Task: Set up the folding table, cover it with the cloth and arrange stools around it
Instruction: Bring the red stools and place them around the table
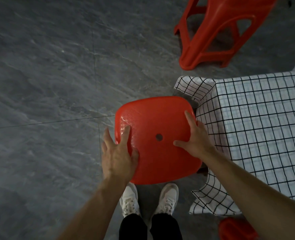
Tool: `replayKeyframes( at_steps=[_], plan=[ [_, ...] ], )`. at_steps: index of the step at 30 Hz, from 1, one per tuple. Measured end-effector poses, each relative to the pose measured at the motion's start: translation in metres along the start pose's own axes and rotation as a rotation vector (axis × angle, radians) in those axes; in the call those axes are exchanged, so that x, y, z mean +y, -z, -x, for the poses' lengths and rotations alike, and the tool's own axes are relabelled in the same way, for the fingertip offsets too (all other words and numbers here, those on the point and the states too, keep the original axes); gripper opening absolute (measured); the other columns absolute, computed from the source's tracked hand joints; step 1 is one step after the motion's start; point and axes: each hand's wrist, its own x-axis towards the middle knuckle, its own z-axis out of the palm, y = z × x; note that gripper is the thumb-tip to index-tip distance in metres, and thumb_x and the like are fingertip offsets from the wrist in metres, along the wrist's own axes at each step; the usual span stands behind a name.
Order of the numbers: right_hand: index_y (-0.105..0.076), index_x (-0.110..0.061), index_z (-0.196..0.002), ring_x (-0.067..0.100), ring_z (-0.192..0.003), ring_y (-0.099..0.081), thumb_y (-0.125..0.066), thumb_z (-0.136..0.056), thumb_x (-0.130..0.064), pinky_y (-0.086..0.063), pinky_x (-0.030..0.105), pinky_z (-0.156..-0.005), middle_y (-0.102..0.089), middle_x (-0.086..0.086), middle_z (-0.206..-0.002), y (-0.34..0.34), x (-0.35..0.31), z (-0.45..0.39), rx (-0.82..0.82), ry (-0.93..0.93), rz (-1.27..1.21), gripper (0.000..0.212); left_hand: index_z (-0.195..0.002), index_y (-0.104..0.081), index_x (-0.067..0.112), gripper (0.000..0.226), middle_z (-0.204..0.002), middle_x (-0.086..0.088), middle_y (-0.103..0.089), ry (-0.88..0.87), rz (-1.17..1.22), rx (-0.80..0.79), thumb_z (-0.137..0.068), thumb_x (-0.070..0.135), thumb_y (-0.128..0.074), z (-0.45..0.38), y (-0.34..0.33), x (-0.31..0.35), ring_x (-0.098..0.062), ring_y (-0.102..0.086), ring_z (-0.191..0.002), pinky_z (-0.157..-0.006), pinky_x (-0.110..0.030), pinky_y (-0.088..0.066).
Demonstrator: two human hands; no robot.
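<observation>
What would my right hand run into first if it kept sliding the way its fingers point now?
Probably the draped checked cloth at the table corner. The right hand lies on the red stool seat, its fingers aimed at the far edge; depth is uncertain.

A single wide-angle camera worn on the person's head looks steeply down along both forearms, close above the square red plastic stool seat (154,139), with white sneakers (149,199) at the lower edge, grey stone-patterned floor tiles (48,75) filling the left and a black-and-white checked cloth (257,123) on the right.
</observation>
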Motion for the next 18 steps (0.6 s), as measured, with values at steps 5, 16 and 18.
replayKeyframes(
  at_steps=[5, 16, 18],
  plan=[
    [0.011, -0.051, -0.151, 0.035, -0.125, -0.045, -0.079, -0.074, -0.051, -0.043, 0.054, -0.099, -0.035, 0.02, -0.14, -0.002, 0.0, 0.008, 0.012, -0.06, 0.07, 0.118, -0.151, -0.003, 0.046, 0.093, -0.14, -0.018, -0.033, 0.092, 0.13, -0.135, -0.084, 0.045, -0.067, -0.004, -0.006, 0.002, -0.035, -0.043, -0.125, -0.092, -0.048, -0.048],
    [0.014, -0.053, -0.148, 0.034, -0.116, -0.052, -0.076, -0.072, -0.06, -0.049, 0.051, -0.095, -0.034, 0.017, -0.135, -0.022, -0.008, 0.02, 0.011, -0.06, 0.105, 0.118, -0.151, -0.011, 0.042, 0.102, -0.133, -0.021, -0.038, 0.039, 0.127, -0.117, -0.075, 0.042, -0.078, -0.021, 0.0, -0.025, -0.036, -0.043, -0.122, -0.099, -0.048, -0.044],
    [0.014, -0.052, -0.149, 0.035, -0.118, -0.051, -0.078, -0.071, -0.059, -0.048, 0.05, -0.096, -0.032, 0.017, -0.137, -0.026, -0.015, 0.022, 0.011, -0.053, 0.104, 0.12, -0.152, -0.011, 0.041, 0.102, -0.134, -0.022, -0.038, 0.034, 0.12, -0.115, -0.075, 0.042, -0.078, -0.02, 0.005, -0.032, -0.036, -0.041, -0.124, -0.099, -0.047, -0.043]
  ],
)
